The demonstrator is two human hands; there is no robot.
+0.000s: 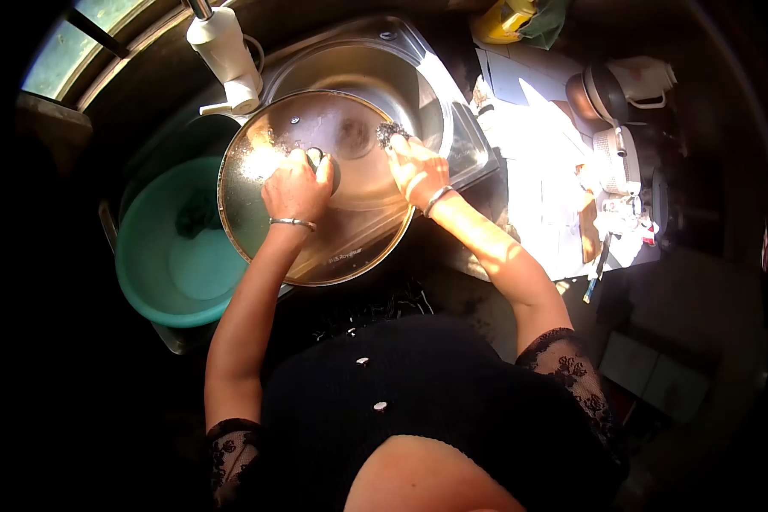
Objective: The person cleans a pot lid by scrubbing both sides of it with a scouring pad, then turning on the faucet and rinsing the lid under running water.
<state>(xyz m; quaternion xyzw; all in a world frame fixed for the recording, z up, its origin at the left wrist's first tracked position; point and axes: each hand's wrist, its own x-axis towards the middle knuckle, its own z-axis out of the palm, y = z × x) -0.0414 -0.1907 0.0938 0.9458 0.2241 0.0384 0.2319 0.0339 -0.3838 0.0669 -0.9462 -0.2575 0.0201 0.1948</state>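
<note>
A large round glass lid [350, 205] with a metal rim is held over the sink, tilted, and its glass shows the metal below. My left hand [299, 188] is closed around the dark knob [315, 157] at the lid's middle. At the lid's upper right edge, my right hand [418, 172] is closed on a dark, rough scrubber [391, 133] that touches the glass. Whitish suds or drops [260, 141] show on the lid's left part, in bright glare.
A green basin [149, 277] with something dark in it stands at left. The steel sink [435, 94] lies behind the lid, beside a white faucet [222, 47]. On the sunlit counter [529, 205] at right are a pan [604, 92], a white basket [616, 160] and a yellow package [502, 21].
</note>
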